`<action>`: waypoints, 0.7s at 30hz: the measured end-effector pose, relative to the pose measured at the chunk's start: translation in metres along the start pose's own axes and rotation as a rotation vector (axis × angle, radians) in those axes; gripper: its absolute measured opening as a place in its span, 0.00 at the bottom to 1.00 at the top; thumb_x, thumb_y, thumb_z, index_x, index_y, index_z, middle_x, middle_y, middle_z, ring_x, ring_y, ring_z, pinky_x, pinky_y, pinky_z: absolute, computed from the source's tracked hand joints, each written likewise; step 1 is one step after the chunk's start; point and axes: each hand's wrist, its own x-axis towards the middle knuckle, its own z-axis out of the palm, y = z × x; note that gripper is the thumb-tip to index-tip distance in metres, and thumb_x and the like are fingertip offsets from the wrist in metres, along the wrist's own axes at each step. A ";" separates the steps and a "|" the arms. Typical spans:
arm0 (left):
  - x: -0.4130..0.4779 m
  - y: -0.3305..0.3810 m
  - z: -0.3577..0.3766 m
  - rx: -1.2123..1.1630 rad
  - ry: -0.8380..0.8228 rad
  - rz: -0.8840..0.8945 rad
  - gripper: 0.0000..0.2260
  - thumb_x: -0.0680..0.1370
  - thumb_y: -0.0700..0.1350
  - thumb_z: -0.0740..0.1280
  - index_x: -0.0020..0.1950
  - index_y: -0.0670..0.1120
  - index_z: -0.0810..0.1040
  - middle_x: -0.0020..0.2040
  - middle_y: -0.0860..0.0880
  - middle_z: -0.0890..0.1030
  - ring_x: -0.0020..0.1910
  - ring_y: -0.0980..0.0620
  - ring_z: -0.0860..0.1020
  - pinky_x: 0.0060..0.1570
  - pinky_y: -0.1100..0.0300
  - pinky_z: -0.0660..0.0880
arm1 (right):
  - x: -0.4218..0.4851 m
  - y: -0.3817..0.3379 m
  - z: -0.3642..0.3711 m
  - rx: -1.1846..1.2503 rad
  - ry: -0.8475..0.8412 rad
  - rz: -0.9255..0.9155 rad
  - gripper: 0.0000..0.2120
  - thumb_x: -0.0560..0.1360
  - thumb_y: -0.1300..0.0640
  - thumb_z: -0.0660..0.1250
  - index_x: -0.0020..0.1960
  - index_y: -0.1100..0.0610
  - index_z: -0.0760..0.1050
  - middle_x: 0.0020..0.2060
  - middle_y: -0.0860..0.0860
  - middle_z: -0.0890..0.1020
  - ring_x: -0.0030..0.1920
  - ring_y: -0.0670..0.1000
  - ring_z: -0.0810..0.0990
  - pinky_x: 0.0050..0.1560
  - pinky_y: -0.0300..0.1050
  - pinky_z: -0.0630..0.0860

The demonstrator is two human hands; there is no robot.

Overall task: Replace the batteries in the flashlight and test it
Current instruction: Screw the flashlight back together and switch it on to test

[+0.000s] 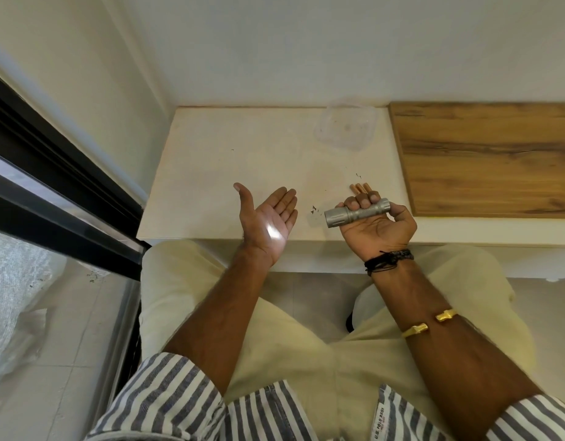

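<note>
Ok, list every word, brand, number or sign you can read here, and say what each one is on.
"U.S. POLO ASSN.": on the small white label sewn to the striped shirt, running sideways; the last letters are only just legible.
A smaller line under it on the same label: too small to read.
Flashlight, batteries, clear plastic container, bracelets: no readable text.

A cream-white tabletop (230, 173) set against the wall bears three copper-coloured batteries (360, 188) side by side near its front edge, a clear plastic container (346, 127) toward the back, and scattered dark specks (314, 210).
</note>
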 end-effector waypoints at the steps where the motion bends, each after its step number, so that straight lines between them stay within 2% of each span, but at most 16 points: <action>1: 0.000 0.001 0.000 -0.007 -0.005 -0.005 0.52 0.70 0.79 0.49 0.77 0.38 0.60 0.76 0.40 0.66 0.77 0.43 0.62 0.77 0.48 0.54 | 0.000 0.000 0.001 0.007 0.001 -0.002 0.10 0.64 0.54 0.59 0.39 0.60 0.74 0.35 0.52 0.70 0.34 0.54 0.70 0.46 0.47 0.71; 9: 0.003 0.000 -0.004 -0.011 -0.016 -0.006 0.52 0.69 0.79 0.51 0.77 0.38 0.60 0.76 0.40 0.66 0.77 0.43 0.63 0.77 0.47 0.54 | -0.004 0.000 0.003 -0.009 0.023 -0.001 0.09 0.65 0.54 0.60 0.39 0.59 0.73 0.36 0.52 0.70 0.35 0.54 0.70 0.49 0.47 0.68; 16: 0.004 -0.003 -0.004 0.028 -0.009 0.004 0.50 0.71 0.78 0.49 0.76 0.38 0.63 0.75 0.40 0.69 0.75 0.43 0.66 0.76 0.48 0.59 | -0.005 -0.002 0.007 -0.019 0.010 -0.013 0.08 0.64 0.55 0.57 0.36 0.59 0.70 0.34 0.52 0.67 0.34 0.54 0.67 0.48 0.47 0.67; 21: 0.003 -0.003 -0.003 0.014 -0.026 -0.001 0.50 0.71 0.78 0.49 0.77 0.39 0.62 0.75 0.40 0.68 0.75 0.43 0.66 0.76 0.48 0.59 | -0.007 -0.002 0.007 0.000 -0.028 0.014 0.08 0.65 0.55 0.59 0.39 0.59 0.72 0.37 0.51 0.68 0.36 0.52 0.67 0.46 0.46 0.68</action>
